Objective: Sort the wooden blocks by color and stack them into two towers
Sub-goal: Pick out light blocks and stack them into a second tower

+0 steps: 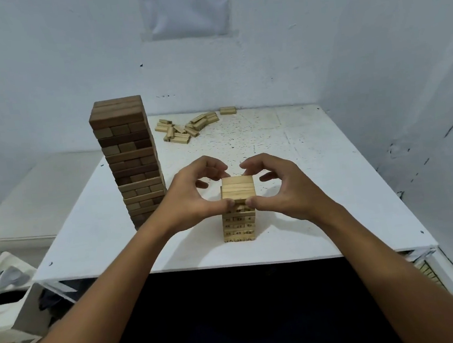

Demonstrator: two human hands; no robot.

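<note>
Pale top blocks (237, 187) (long axes running left-right) are pinched by both hands' curled fingers (230, 204).

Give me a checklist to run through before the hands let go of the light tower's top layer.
1. Top layer square on the light tower: ok.
2. Left hand and right hand pinching the layer: ok.
3. Light tower upright: ok.
4. Dark tower clear of the left hand: cannot tell.
5. Loose light blocks left to stack: not ok.
</note>
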